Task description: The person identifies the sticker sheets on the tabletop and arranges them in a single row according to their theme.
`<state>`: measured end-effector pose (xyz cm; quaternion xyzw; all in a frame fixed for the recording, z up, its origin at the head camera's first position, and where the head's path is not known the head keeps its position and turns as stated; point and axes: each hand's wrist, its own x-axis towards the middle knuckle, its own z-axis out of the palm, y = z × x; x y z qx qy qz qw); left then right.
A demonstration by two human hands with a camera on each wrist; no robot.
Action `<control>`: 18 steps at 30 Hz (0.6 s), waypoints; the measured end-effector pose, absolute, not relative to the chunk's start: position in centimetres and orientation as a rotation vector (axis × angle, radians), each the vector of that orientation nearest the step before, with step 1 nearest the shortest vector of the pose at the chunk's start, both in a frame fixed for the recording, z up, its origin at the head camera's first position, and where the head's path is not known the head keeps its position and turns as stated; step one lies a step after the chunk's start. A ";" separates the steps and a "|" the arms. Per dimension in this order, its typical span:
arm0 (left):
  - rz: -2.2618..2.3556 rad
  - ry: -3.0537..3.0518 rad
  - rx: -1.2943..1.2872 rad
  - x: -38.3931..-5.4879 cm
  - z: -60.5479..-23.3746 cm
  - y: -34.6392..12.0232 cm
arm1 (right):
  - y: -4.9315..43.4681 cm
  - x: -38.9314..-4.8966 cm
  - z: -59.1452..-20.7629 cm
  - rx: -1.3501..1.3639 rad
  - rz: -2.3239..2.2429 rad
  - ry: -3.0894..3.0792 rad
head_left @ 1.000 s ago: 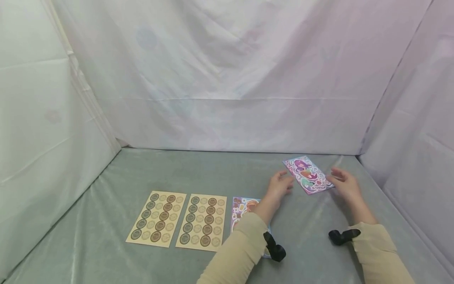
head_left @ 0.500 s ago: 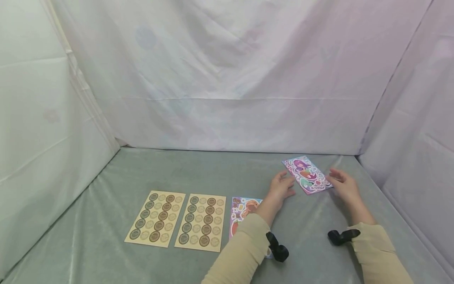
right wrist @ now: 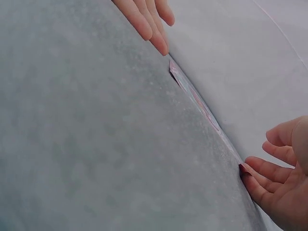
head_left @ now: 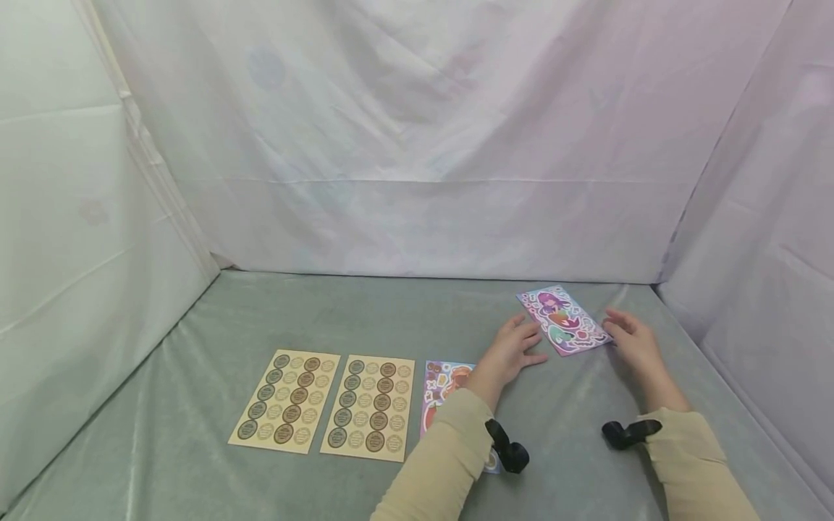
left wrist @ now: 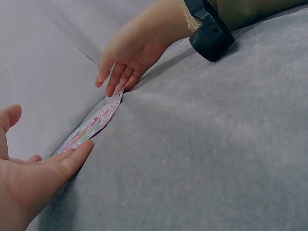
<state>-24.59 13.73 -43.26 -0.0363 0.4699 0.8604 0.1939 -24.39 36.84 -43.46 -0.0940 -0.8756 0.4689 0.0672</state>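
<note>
A purple-and-pink sticker sheet (head_left: 563, 320) with a mermaid picture lies at an angle on the grey cloth, toward the back right. Its left edge is beside my left hand (head_left: 512, 352), whose fingers are spread with the thumb held apart. At the sheet's lower right corner is my right hand (head_left: 635, 347); its loosely extended fingers touch that corner. In the right wrist view the corner by the right hand (right wrist: 284, 183) lifts slightly against the fingers. The left wrist view shows the sheet (left wrist: 94, 122) lying between both hands. Neither hand visibly pinches it.
Two cream sheets of round brown stickers, the left one (head_left: 284, 401) and the right one (head_left: 368, 407), lie side by side. Another colourful sticker sheet (head_left: 443, 380) is partly under the left forearm. White fabric walls (head_left: 417, 224) enclose the back and sides.
The left hand's thumb has spread further from its fingers. The mermaid sheet has hardly moved, and the right hand stays at its corner.
</note>
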 end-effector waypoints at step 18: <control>2.415 1.271 -0.091 -24.6 -43.3 13.7 | 37.1 -24.4 -43.7 -0.357 1.523 -2.591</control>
